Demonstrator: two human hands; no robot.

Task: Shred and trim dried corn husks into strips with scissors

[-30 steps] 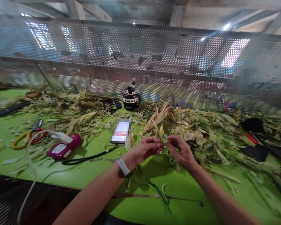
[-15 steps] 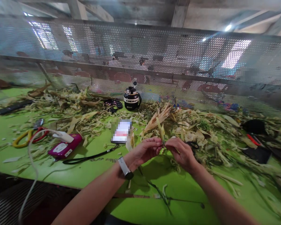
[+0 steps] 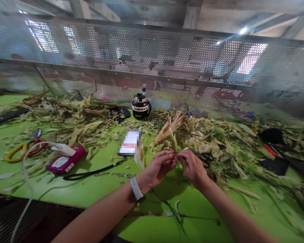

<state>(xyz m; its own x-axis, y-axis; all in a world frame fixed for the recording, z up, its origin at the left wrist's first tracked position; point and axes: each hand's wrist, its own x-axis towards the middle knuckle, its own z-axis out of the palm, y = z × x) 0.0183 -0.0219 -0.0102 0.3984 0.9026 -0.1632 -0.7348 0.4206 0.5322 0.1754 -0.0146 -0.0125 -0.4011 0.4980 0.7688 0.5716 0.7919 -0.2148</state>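
My left hand (image 3: 160, 167) and my right hand (image 3: 192, 168) meet above the middle of the green table. Between their fingertips stands a small folded piece of corn husk (image 3: 173, 141), yellow-green, its narrow end pointing up. The left thumb and fingers pinch its base. My right thumb and forefinger are closed at the same spot, where the fingers hide the exact grip. Below the hands a dark green stem with thin strips (image 3: 176, 213) lies near the table edge. Black scissors (image 3: 206, 158) lie just beyond my right hand.
Dried husks (image 3: 167, 130) and scraps cover the back and right of the table (image 3: 96, 190). A phone (image 3: 129, 141), a black bottle (image 3: 140, 107), a magenta power bank (image 3: 66, 160) with a cable, and yellow-and-red-handled scissors (image 3: 17, 152) lie around. Behind stands a perforated metal screen (image 3: 167, 50).
My right fingers have turned downward and drawn closer together at the husk's base. The left hand keeps its pinch. The whole view has shifted slightly, so the table items sit further left.
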